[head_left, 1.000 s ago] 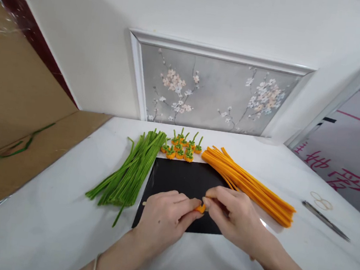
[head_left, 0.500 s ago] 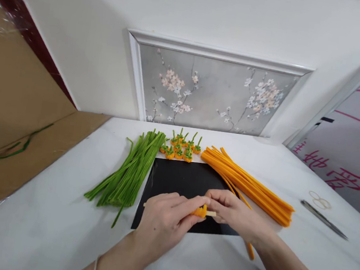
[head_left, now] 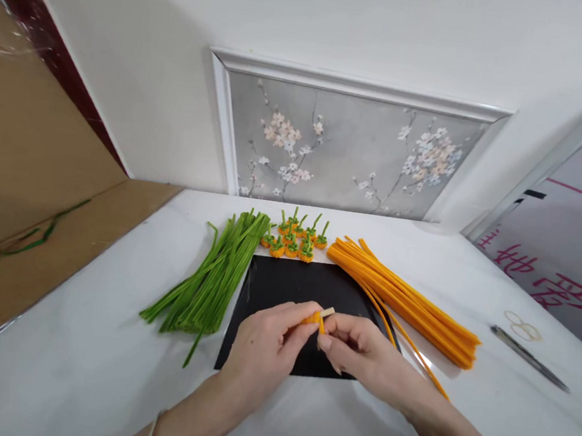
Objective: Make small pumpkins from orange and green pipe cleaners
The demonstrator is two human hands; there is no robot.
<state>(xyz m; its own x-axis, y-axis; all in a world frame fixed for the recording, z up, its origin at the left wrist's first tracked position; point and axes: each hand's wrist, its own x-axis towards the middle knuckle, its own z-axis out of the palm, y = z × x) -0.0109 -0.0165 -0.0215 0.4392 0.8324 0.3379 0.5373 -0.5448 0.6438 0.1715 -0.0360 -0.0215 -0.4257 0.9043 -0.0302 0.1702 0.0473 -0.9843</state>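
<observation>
My left hand (head_left: 268, 342) is closed around a flat, pale wooden stick (head_left: 329, 312), whose end sticks out past the thumb and forefinger. Wound about that stick is an orange pipe cleaner (head_left: 313, 317), partly covered by the left fingers. From the coil a short length runs down to my right hand (head_left: 364, 351), which pinches it between thumb and forefinger. Both hands are over a black mat (head_left: 294, 282). Behind it stand several small orange pumpkin shapes (head_left: 291, 248) with green curls and upright stems.
A bundle of green pipe cleaners (head_left: 214, 279) lies left of the mat, a bundle of orange pipe cleaners (head_left: 408, 299) right of it. Farther right are thin rubber bands (head_left: 522, 325) and a slim metal tool (head_left: 528, 357). A cardboard box (head_left: 30, 221) borders the left side.
The stick has turned, its free end now pointing up to the right. My right hand has moved slightly lower and now pinches the orange strand below the stick.
</observation>
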